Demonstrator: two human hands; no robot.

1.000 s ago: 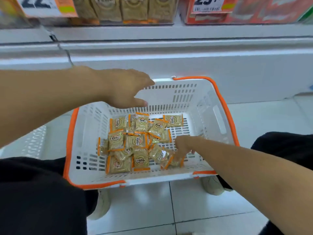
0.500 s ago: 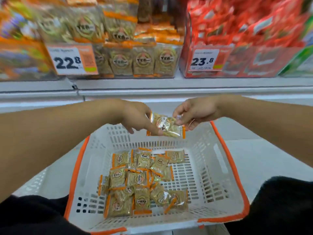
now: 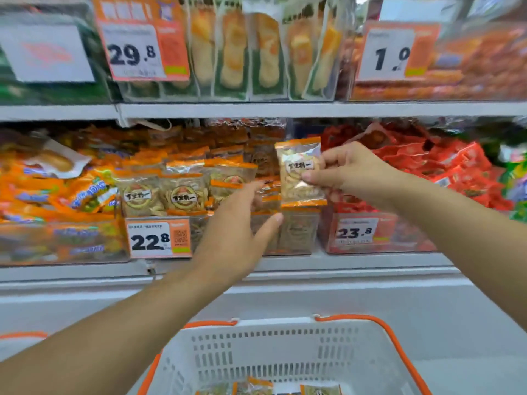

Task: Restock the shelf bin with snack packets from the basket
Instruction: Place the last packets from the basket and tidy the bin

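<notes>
The right hand (image 3: 346, 173) holds one snack packet (image 3: 301, 173) up in front of the shelf bin (image 3: 296, 232); its fingers (image 3: 328, 162) and thumb are clamped on the packet's right edge, so the packet hangs upright with its picture side facing out, like the ones already standing in the bin; that is likely why it is held this way. The left hand (image 3: 236, 223) reaches into the bin just left of the packet; its fingers are straight and apart, and the tips touch the packets in there, perhaps to push them back and make a gap; I cannot tell if they press hard. The gap looks to sit just under the held packet. The basket (image 3: 285, 349) waits well below both hands, with more packets (image 3: 253, 387) in its bottom, so much work is left.
</notes>
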